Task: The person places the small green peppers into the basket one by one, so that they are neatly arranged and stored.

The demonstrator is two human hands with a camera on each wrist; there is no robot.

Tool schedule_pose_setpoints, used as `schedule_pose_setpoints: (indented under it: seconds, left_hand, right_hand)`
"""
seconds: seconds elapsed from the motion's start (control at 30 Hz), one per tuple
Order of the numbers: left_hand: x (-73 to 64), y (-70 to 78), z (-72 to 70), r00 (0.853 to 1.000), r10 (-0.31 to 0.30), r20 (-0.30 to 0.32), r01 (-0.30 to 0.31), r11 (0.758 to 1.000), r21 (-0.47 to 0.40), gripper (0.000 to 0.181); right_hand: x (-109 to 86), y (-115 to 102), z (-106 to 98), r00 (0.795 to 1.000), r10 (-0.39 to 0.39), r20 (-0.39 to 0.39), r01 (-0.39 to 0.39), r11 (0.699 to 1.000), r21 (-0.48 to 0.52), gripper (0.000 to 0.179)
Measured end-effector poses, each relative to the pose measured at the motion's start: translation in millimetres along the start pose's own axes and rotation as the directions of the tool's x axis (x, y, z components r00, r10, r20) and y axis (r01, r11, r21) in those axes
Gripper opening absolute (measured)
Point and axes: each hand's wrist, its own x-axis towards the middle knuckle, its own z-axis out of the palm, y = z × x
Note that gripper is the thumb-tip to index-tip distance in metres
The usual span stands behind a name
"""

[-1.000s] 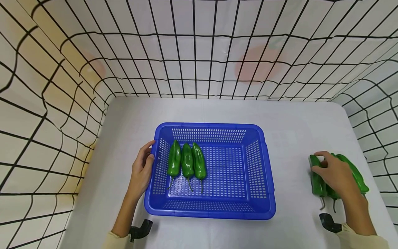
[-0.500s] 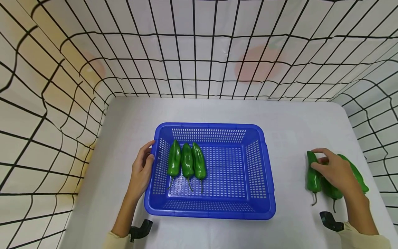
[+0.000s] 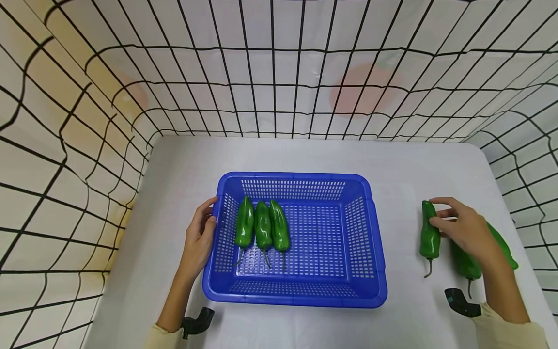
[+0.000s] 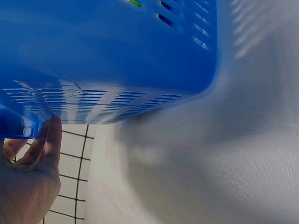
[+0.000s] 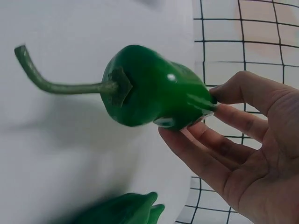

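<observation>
A green pepper (image 3: 429, 232) is being pinched between the thumb and fingers of the right hand (image 3: 468, 230) above the white table (image 3: 403, 194), right of the blue basket (image 3: 296, 299). The basket's left side is being touched by the left hand (image 3: 198, 240), thumb and fingers parted. Inside, three peppers (image 3: 263, 225) are being held, while two others (image 3: 465, 261) are being partly covered by the right hand.

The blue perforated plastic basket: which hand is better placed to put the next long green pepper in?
Probably the right hand: it pinches a long glossy green pepper, while the left hand touches the blue basket.
</observation>
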Motion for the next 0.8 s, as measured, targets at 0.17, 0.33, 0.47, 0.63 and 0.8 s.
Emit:
schedule_pose_setpoints:
  seconds: [0.17, 0.33, 0.47, 0.63, 0.8]
  left_hand:
    - [0.2, -0.1, -0.1, 1.0, 0.0, -0.002, 0.0, 1.0, 0.001, 0.044]
    - [0.0, -0.7, -0.1, 1.0, 0.001, -0.003, -0.001, 1.0, -0.003, 0.044]
    - [-0.1, -0.7, -0.3, 1.0, -0.004, 0.0, 0.004, 1.0, -0.003, 0.045]
    - [-0.1, 0.2, -0.5, 1.0, -0.006, 0.001, 0.006, 1.0, 0.0, 0.045]
    - [-0.2, 0.3, -0.2, 1.0, -0.008, 0.0, 0.008, 1.0, 0.0, 0.045]
  right_hand:
    - [3.4, -8.0, -2.9, 1.0, -0.028, 0.011, 0.027, 0.998, 0.063, 0.052]
    - [4.9, -19.3, -5.6, 0.999, -0.043, 0.017, 0.04, 0.991, 0.129, 0.053]
    - [5.2, -30.7, -6.9, 0.999, -0.051, 0.016, 0.048, 0.987, 0.156, 0.054]
    - [7.3, -45.1, -9.2, 0.998, -0.061, -0.001, 0.06, 0.982, 0.181, 0.054]
    - [10.5, -56.8, -9.9, 0.996, -0.084, -0.009, 0.084, 0.976, 0.202, 0.054]
